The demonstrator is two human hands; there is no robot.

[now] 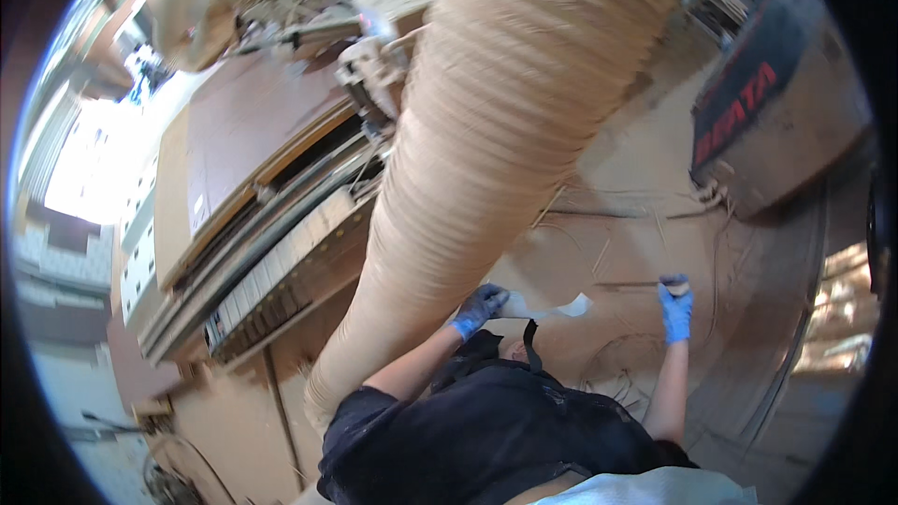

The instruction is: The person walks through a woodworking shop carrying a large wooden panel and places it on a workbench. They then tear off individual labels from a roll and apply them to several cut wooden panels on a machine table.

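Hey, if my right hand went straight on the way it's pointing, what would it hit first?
Nothing seems close: ahead of your right hand the way looks free over the dusty floor. Farther on, the big box may lie near that line, but depth is unclear.

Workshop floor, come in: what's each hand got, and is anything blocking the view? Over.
Left hand at white strip, grip unclear. Right hand closed on thin tool. Wide ribbed hose crosses the view, hiding some workshop.
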